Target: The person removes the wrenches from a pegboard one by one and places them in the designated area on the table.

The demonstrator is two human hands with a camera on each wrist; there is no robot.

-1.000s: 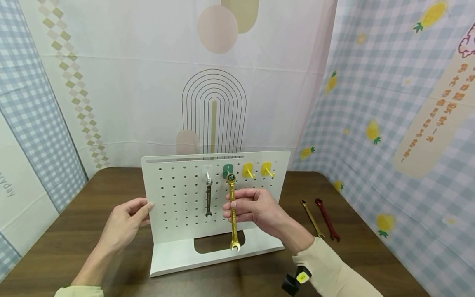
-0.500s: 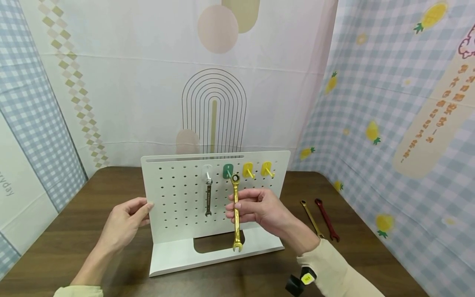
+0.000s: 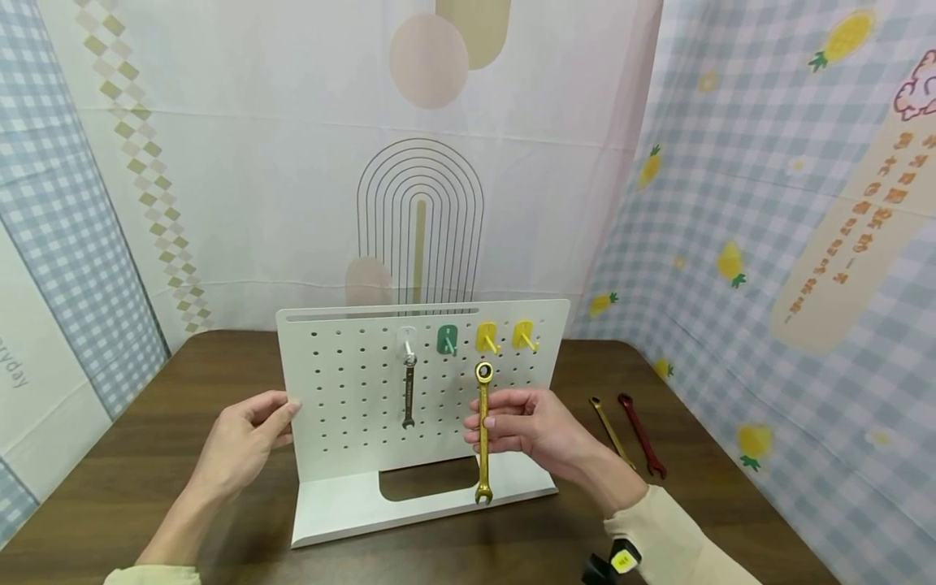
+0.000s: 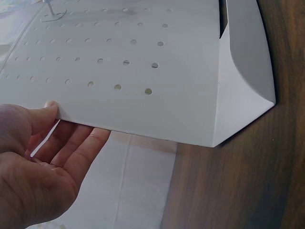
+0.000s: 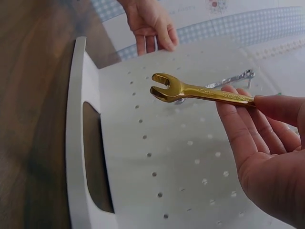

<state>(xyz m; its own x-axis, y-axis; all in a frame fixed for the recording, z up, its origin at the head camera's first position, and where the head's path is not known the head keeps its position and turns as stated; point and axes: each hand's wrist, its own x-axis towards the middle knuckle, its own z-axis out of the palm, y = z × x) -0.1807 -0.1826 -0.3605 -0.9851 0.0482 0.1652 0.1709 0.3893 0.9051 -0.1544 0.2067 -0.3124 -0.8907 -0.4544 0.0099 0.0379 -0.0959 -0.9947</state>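
My right hand (image 3: pixel 537 431) pinches a gold combination wrench (image 3: pixel 483 439) between thumb and fingers, ring end up, in front of a white pegboard (image 3: pixel 344 406). In the right wrist view the wrench's open end (image 5: pixel 167 88) points away from the palm. At the board's left edge, my left hand (image 3: pixel 244 443) grips the rim, thumb on the front and fingers behind, as the left wrist view shows. A silver wrench (image 3: pixel 409 398) hangs from the white hook (image 3: pixel 407 343). To its right are a green hook (image 3: pixel 448 340) and two yellow hooks (image 3: pixel 487 338), all bare.
On the brown wooden table (image 3: pixel 183 382), right of the board, lie a smaller gold wrench (image 3: pixel 610 431) and a red wrench (image 3: pixel 642 436). The board's base has a cutout (image 3: pixel 424 481). Patterned cloth (image 3: pixel 731 203) hangs behind and at the sides.
The right hand has drawn the gold wrench away from the green hook, rightward and slightly down. The left hand keeps its grip on the board's edge.
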